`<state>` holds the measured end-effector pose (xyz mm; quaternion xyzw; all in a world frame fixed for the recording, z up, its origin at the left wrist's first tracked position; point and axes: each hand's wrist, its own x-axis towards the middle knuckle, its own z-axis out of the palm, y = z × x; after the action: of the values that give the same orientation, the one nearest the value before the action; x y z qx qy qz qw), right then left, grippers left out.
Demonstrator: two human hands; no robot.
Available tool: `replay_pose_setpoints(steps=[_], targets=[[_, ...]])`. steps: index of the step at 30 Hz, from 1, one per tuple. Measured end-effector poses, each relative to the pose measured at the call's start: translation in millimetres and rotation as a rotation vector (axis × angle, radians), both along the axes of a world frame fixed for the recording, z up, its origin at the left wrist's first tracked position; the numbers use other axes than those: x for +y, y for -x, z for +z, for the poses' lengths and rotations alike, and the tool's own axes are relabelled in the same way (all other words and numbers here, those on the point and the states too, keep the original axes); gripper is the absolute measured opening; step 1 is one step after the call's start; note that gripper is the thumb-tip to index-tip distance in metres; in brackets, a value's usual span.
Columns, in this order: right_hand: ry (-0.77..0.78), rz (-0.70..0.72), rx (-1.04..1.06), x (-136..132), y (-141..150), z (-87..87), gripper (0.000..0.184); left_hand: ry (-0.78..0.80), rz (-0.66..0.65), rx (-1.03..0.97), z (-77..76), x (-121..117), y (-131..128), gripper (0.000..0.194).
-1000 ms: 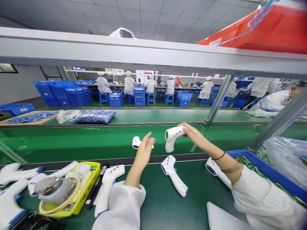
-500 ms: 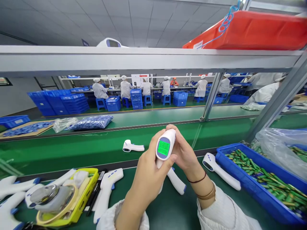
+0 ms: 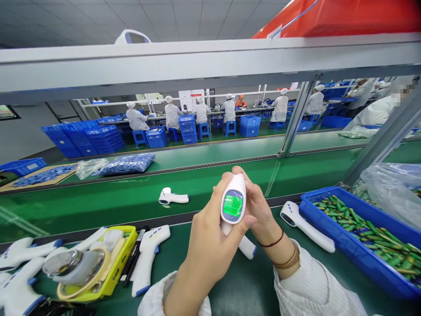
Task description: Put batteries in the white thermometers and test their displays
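A white infrared thermometer (image 3: pixel 233 205) is held up in front of me, its lit green screen facing me. My left hand (image 3: pixel 207 239) is wrapped round its handle, with the thumb below the screen. My right hand (image 3: pixel 261 215) grips the head from the right; its fingertips are partly hidden behind it. Just beyond my hands another thermometer (image 3: pixel 247 247) lies on the green bench, partly covered by them. A further thermometer (image 3: pixel 151 256) rests to the left, and one more (image 3: pixel 309 227) lies to the right.
At right stands a blue bin (image 3: pixel 358 259) of green cylindrical pieces. A yellow tray (image 3: pixel 120 263) with tape and a round-topped container sits at left among several thermometers. Beyond runs a green belt carrying a thermometer (image 3: pixel 173 196). A metal shelf (image 3: pixel 197 63) crosses overhead.
My view has tilted and shifted slightly. Both hands still hold the thermometer, now a little further right in view. The thermometer on the belt has moved left.
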<state>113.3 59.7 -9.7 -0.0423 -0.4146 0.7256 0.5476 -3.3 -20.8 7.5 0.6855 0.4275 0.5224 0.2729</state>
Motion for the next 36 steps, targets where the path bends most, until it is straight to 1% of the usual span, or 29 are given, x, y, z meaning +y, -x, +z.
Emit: replay_pose_setpoints(steps=[6,9,11,15,18,21,24,27,31,36], targets=[[0.004,-0.041,-0.074,0.3,-0.2,1.7,0.03,0.008,0.023,-0.033,-1.5,1.2,-0.6,0.06],[-0.016,-0.037,-0.061,-0.9,-1.3,2.4,0.025,0.029,0.038,-0.038,-1.2,1.6,0.2,0.059],[-0.052,-0.01,-0.054,-1.8,-2.5,1.8,0.023,0.046,0.045,-0.036,-1.7,1.7,0.5,0.06],[-0.108,0.032,-0.06,-1.9,-3.6,-1.4,0.035,0.064,0.079,-0.035,-3.4,1.9,0.1,0.061],[-0.092,0.017,-0.066,-0.7,-2.8,-2.9,0.035,0.078,0.092,-0.037,-3.3,1.9,-0.7,0.06],[-0.085,-0.004,-0.085,0.5,-2.5,-3.0,0.039,0.066,0.09,-0.032,-2.5,0.9,-1.9,0.06],[-0.157,0.008,-0.128,0.8,-3.5,-3.1,0.047,0.054,0.102,-0.051,-2.2,-0.9,-4.2,0.06],[-0.206,0.031,-0.159,0.8,-4.4,-3.4,0.048,0.073,0.115,-0.09,-2.8,-1.4,-6.4,0.058],[-0.185,0.041,-0.169,1.9,-4.1,-3.6,0.048,0.092,0.127,-0.102,-3.4,0.0,-6.8,0.058],[-0.159,0.085,-0.127,4.7,-3.1,-5.7,0.046,0.096,0.161,-0.024,-3.4,2.2,-5.5,0.058]])
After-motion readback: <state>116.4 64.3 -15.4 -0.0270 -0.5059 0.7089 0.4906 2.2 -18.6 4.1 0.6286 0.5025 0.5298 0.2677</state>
